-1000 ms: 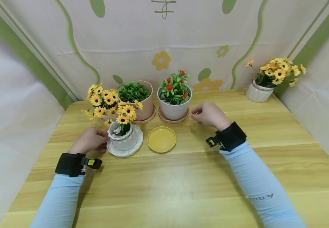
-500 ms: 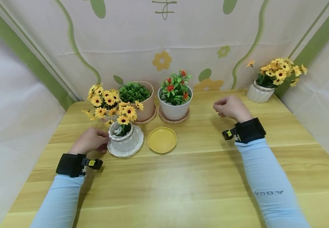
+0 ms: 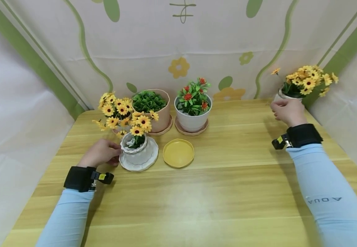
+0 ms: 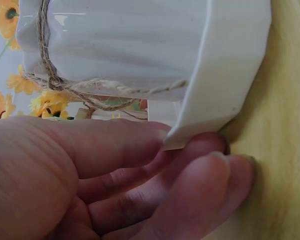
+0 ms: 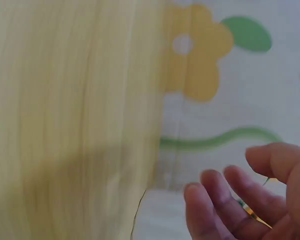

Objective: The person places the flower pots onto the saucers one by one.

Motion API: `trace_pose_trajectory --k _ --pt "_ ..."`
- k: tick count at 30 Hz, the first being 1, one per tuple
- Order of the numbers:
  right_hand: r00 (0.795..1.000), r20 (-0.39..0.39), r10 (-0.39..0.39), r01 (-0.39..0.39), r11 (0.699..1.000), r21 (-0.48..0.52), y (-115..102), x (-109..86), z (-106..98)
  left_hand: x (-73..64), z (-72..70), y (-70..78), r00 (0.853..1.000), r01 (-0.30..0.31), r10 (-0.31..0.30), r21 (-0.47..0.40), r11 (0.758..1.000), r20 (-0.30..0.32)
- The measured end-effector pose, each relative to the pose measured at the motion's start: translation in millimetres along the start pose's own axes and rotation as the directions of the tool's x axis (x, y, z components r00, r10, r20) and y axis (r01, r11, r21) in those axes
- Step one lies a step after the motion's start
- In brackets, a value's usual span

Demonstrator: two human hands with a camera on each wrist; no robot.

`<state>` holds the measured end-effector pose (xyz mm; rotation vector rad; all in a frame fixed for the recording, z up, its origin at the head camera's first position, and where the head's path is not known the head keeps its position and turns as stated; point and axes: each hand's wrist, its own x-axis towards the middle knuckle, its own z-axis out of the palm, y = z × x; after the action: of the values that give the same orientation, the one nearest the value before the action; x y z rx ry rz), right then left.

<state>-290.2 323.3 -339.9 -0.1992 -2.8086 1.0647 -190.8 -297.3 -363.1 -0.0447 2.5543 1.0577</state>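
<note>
My left hand (image 3: 102, 153) pinches the rim of a white scalloped saucer (image 4: 230, 65) between thumb and fingers. On that saucer stands a ribbed white pot (image 4: 125, 45) with twine round it and yellow daisies (image 3: 142, 121) rising from it. At the table's far right corner, my right hand (image 3: 290, 111) hovers in front of a white pot (image 3: 281, 95) with yellow flowers (image 3: 309, 82), partly covering it in the head view. The right wrist view shows this hand's fingers (image 5: 207, 205) loosely bent and holding nothing. A small yellow saucer (image 3: 178, 153) lies right of the white one.
Behind stand a pink pot (image 3: 163, 118) of green leaves and a white pot (image 3: 193, 122) with red flowers, on a pink saucer (image 3: 181, 129). More yellow flowers (image 3: 107, 109) stand at the left. A patterned curtain (image 3: 153, 37) hangs behind the wooden table (image 3: 197, 206).
My right hand has moved right, from beside the red-flowered pot to the white pot in the far right corner. The left hand stays at the white saucer. The head view has shifted slightly.
</note>
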Motion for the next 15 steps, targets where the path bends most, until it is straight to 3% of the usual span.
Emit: trace_pose_trajectory --k 5,11,15 --pt "0.996 -0.064 0.067 -0.07 0.997 -0.046 17 5.2 -17 2.2 1.1 -1.6 1.0 -0.007 0.007 0.012 1.0 0.003" --pt "0.987 -0.042 0.158 -0.159 0.987 -0.023 30 9.7 -27 1.0 0.8 0.0 1.0 -0.012 0.012 0.0 1.0 0.008" --pt "0.984 -0.05 0.172 -0.174 0.984 -0.032 37 13.9 -27 0.5 -0.1 0.9 1.0 -0.011 0.011 0.003 1.0 0.006"
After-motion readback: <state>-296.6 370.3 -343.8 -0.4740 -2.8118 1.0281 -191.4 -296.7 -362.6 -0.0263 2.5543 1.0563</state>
